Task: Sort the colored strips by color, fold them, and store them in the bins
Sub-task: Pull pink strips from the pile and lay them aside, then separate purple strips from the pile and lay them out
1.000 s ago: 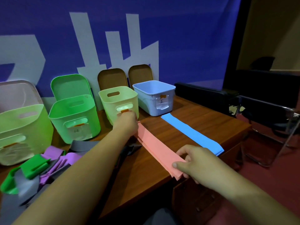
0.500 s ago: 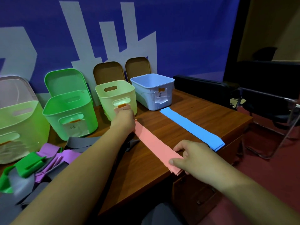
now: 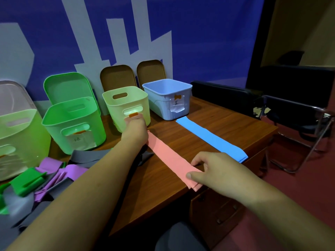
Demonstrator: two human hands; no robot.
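Row of open bins (image 3: 116, 115), left hand (image 3: 135, 132), right hand (image 3: 221, 171) gripping pink strip (image 3: 168, 156)

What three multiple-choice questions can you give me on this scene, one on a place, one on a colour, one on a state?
1. Where does the blue strip lie? A inside a bin; B on the table before the blue bin; C on the left pile.
2. What colour is the strip at the left hand? A purple; B grey; C pink.
3. What is the right hand doing? A pinching the near end of the pink strip; B resting open; C lifting a lid.
Answers: B, it lies flat on the wood; C, pink runs out from that hand; A, thumb and fingers close on the end.
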